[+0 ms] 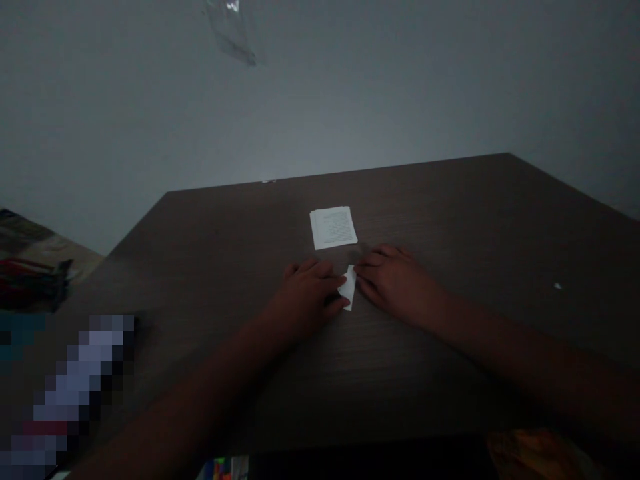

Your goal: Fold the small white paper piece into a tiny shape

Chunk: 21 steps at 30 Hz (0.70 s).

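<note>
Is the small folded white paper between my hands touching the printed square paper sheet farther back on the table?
Apart. The head view shows bare dark tabletop between the small folded white paper and the printed square paper sheet.

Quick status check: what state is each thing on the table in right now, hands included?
Small paper: partly folded, pinched between both hands on the table.
Printed sheet: flat, untouched, lying just beyond the hands.
Left hand: palm down, fingers pressing the small paper's left side.
Right hand: palm down, fingers on its right side.
White scrap: lying loose, far right.
</note>
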### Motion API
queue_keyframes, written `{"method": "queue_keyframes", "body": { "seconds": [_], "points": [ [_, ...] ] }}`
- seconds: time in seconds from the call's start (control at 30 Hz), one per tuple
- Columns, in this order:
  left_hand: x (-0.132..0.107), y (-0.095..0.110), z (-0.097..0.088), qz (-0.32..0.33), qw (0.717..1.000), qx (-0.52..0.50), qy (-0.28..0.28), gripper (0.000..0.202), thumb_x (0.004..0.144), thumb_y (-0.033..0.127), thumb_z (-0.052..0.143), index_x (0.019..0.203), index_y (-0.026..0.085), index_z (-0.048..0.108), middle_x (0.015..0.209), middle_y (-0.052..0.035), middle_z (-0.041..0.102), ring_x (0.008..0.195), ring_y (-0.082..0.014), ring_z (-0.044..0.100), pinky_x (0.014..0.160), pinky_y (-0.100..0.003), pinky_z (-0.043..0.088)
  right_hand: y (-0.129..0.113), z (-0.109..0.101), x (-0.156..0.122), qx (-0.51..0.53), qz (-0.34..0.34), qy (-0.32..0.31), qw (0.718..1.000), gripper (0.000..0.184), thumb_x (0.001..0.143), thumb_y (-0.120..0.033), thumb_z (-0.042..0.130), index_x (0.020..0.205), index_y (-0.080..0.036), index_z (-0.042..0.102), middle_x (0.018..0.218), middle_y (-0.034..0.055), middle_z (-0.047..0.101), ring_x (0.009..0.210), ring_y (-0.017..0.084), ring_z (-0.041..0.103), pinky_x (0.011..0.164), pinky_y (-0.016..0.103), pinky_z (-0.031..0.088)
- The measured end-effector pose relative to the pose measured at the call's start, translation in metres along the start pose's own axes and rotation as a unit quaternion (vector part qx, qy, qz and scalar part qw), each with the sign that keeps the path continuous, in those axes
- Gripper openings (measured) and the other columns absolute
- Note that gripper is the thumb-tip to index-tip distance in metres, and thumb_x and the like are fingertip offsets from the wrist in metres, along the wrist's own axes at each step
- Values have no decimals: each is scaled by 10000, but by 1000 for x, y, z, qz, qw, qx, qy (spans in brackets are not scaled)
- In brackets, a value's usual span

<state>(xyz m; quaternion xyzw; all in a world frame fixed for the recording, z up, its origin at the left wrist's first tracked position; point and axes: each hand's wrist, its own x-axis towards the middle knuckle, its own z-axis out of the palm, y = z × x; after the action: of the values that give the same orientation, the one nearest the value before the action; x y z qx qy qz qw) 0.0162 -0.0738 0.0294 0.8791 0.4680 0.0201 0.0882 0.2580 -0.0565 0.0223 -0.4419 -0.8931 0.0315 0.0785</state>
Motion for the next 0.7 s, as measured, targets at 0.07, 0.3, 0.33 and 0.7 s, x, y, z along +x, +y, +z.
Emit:
{"method": "queue_keyframes", "body": {
  "seconds": [0.07, 0.3, 0.33, 0.7],
  "points": [
    [1, 1, 5, -3, 1000, 0, 9, 338, 1110, 389, 818, 1427, 276, 851, 1232, -103, 778, 1252, -379, 714, 1132, -592, 544, -1, 1, 1, 4, 7, -2, 1000, 274, 1188, -294, 634, 1187, -214, 896, 1302, 140, 859, 1281, 385, 709, 1065, 535, 544],
    [0, -3, 16, 2, 999, -20, 42, 350, 1110, 400, 831, 1434, 268, 842, 1219, -97, 764, 1241, -361, 711, 1146, -602, 545, -2, 6, -3, 34, 3, 16, 999, 274, 1126, -445, 780, 1194, -211, 905, 1327, 166, 832, 1275, 401, 707, 1050, 537, 572],
    [0, -3, 15, 4, 999, -18, 42, 349, 1111, 401, 830, 1434, 270, 841, 1215, -95, 765, 1238, -359, 711, 1143, -600, 550, -2, 6, -4, 39, -1, 20, 999, 275, 1122, -450, 784, 1200, -217, 907, 1328, 163, 831, 1270, 395, 708, 1054, 534, 575],
    [-1, 2, 6, 5, 1000, -11, 19, 341, 1122, 342, 785, 1447, 254, 839, 1293, -126, 774, 1299, -395, 703, 1110, -589, 545, 20, 14, 15, 95, 21, 29, 995, 207, 1154, -285, 705, 1149, -248, 909, 1234, 96, 875, 1165, 314, 770, 1137, 529, 534]
  ]
}}
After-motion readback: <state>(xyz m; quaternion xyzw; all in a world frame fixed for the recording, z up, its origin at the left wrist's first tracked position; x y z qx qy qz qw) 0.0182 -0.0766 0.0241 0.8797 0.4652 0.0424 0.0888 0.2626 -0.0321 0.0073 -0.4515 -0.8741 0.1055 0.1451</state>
